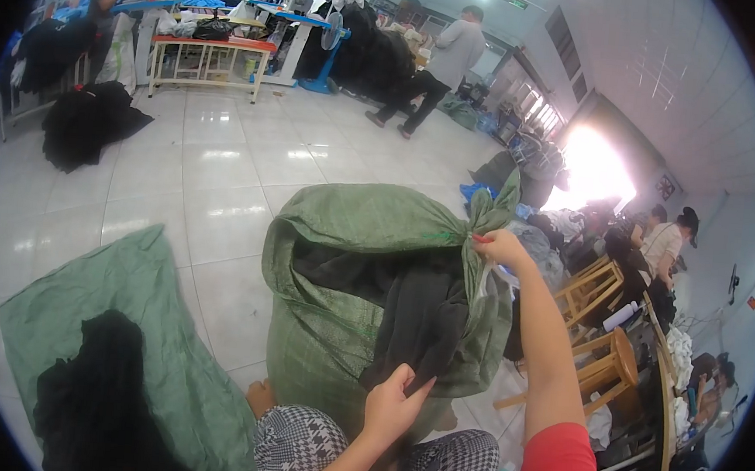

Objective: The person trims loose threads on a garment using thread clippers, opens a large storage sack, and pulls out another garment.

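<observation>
A bulging green woven sack (327,337) stands between my knees, its mouth gaping on one side. Black cloth (424,318) fills the opening and hangs over the near rim. The sack's top is gathered into a knotted bunch (488,213) at the right. My right hand (503,249) is closed on the gathered green material just under that bunch; a small red spot shows at its fingertips. Lower down, my left hand (394,405) pinches the hanging end of the black cloth against the sack's front. Part of its grip is hidden by the fingers.
To the left, a flat green sheet (142,285) lies on the tiles with a black cloth heap (103,400) on it. Wooden stools (609,361) stand close on the right. Farther off are a dark garment pile (92,124), a red-edged bench (216,45) and a walking person (451,57).
</observation>
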Demonstrator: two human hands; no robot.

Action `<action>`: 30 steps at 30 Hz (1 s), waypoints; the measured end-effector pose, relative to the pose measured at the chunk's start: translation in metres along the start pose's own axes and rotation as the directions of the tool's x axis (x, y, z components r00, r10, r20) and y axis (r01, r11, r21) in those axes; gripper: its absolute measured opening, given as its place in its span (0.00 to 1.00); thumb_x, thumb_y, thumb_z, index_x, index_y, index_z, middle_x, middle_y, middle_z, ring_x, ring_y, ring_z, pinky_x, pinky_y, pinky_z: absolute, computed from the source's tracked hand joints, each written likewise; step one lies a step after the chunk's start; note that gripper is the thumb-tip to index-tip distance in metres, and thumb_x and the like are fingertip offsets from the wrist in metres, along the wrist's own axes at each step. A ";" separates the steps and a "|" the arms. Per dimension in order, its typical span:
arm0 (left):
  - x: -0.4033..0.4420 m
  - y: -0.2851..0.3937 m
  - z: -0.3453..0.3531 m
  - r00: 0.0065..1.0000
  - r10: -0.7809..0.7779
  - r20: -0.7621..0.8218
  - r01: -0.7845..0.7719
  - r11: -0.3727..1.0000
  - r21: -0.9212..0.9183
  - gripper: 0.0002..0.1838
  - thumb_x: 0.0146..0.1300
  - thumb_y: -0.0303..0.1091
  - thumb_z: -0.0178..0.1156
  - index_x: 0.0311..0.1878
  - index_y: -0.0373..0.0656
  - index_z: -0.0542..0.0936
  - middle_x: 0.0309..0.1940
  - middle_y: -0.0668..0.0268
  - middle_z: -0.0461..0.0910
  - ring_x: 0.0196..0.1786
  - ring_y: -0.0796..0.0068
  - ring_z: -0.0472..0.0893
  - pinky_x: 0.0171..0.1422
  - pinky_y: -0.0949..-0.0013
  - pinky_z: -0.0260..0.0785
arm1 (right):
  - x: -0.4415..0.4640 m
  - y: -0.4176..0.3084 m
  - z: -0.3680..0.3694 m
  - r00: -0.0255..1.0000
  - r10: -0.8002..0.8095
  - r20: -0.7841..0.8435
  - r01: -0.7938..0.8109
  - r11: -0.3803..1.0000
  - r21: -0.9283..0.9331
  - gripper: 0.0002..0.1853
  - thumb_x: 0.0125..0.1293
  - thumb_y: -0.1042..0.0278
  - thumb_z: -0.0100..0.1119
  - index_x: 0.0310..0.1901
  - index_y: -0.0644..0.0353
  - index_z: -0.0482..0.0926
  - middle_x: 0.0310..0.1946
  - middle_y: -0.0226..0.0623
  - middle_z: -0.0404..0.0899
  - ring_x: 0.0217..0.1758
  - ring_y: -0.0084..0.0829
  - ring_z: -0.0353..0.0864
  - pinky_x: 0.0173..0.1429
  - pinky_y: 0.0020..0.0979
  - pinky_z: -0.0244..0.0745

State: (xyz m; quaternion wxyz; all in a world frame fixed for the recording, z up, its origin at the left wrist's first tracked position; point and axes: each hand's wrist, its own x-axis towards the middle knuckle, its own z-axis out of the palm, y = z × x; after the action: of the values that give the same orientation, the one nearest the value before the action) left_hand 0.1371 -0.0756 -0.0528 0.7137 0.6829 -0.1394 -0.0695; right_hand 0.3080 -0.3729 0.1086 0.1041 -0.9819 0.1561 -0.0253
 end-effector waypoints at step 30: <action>-0.002 0.001 0.000 1.000 -0.003 0.007 0.003 1.000 -0.023 0.21 0.59 0.48 0.65 0.29 0.41 0.69 0.18 0.59 0.73 0.20 0.59 0.72 0.27 0.61 0.63 | -0.036 0.018 0.003 0.988 0.095 -0.120 -0.101 0.994 -0.039 0.17 0.51 0.55 0.67 0.33 0.63 0.84 0.24 0.40 0.81 0.29 0.28 0.78 0.39 0.31 0.72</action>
State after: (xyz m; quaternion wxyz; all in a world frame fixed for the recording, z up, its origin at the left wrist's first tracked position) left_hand 0.1355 -0.0751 -0.0516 0.7209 0.6747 -0.1400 -0.0744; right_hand 0.2681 -0.3780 0.1014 0.0739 -0.9719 0.2106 -0.0746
